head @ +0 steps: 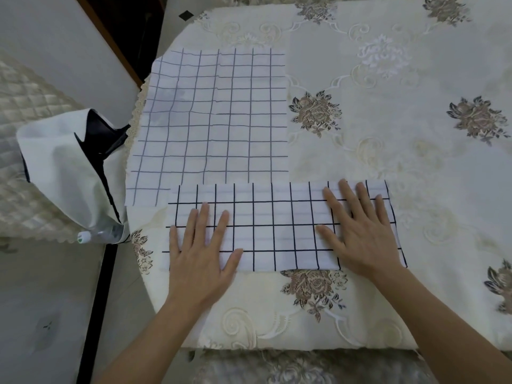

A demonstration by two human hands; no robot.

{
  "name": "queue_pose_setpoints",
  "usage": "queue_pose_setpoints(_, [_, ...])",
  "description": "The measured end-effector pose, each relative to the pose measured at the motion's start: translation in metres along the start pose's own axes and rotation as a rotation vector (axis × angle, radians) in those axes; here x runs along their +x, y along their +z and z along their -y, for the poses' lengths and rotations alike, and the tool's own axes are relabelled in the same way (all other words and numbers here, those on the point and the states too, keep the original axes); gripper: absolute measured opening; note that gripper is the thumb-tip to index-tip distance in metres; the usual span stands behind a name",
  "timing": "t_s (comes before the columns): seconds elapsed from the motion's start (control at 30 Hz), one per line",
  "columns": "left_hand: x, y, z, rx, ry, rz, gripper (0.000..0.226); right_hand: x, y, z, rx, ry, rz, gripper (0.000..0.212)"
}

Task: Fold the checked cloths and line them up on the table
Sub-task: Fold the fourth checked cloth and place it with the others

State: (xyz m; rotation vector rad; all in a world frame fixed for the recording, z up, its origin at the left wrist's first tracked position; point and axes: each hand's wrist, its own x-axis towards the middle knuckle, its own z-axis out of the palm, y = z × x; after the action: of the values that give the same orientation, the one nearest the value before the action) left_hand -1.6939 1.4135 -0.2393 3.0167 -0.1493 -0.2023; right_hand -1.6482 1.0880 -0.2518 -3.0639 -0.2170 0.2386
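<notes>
1. Near the desk's [393, 151] front edge, the folded cloth [277, 234] lay as a strip.
2. Left grip [201, 253] and right grip [363, 239] pressed it flat, fingers straight, clasping nothing.
3. Behind, the spread cloth [210, 117] lay unfolded; I judged most work left.

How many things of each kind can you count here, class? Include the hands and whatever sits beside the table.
Checked cloths: 2 (near cloth, far cloth)
Hands: 2 (left hand, right hand)
Plastic bottle: 1
White bag: 1
Total: 6
</notes>
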Motion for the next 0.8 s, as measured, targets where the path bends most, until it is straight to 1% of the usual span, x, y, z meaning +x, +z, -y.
queue_pose_setpoints(0.07, [0.012,-0.006,-0.017,0.001,0.050,-0.024,0.073,-0.003,-0.007,0.011,0.023,0.009,-0.049,0.075])
queue_pose_setpoints(0.17, [0.035,-0.005,-0.059,0.008,0.191,-0.040,0.071,-0.003,-0.015,0.063,0.128,-0.055,-0.131,0.069])
queue_pose_setpoints(0.2, [0.040,-0.001,-0.069,0.010,0.214,-0.021,0.069,-0.003,-0.012,0.082,0.153,-0.077,-0.124,0.066])
queue_pose_setpoints(0.27, [0.044,0.009,-0.075,0.034,0.206,0.023,0.069,-0.003,-0.003,0.102,0.169,-0.072,-0.083,0.064])
queue_pose_setpoints(0.33, [0.042,0.014,-0.061,0.048,0.195,0.046,0.072,-0.004,0.005,0.093,0.133,-0.061,-0.034,0.069])
queue_pose_setpoints(0.4, [0.037,0.013,-0.037,0.038,0.191,0.024,0.072,-0.008,0.008,0.071,0.065,-0.071,-0.018,0.072])
queue_pose_setpoints(0.47, [0.030,0.009,-0.009,0.024,0.134,-0.004,0.070,-0.012,0.005,0.047,0.054,-0.047,-0.006,0.073])
queue_pose_setpoints(0.57, [0.019,0.004,0.028,-0.027,0.030,-0.013,0.070,-0.016,0.000,0.017,0.054,0.044,0.007,0.074])
queue_pose_setpoints(0.67, [0.015,0.000,0.042,-0.024,0.002,-0.004,0.071,-0.017,-0.002,0.003,0.067,0.111,0.033,0.076])
queue_pose_setpoints(0.8, [0.017,-0.004,0.041,0.008,-0.022,-0.012,0.073,-0.016,-0.007,0.001,0.072,0.130,0.039,0.078])
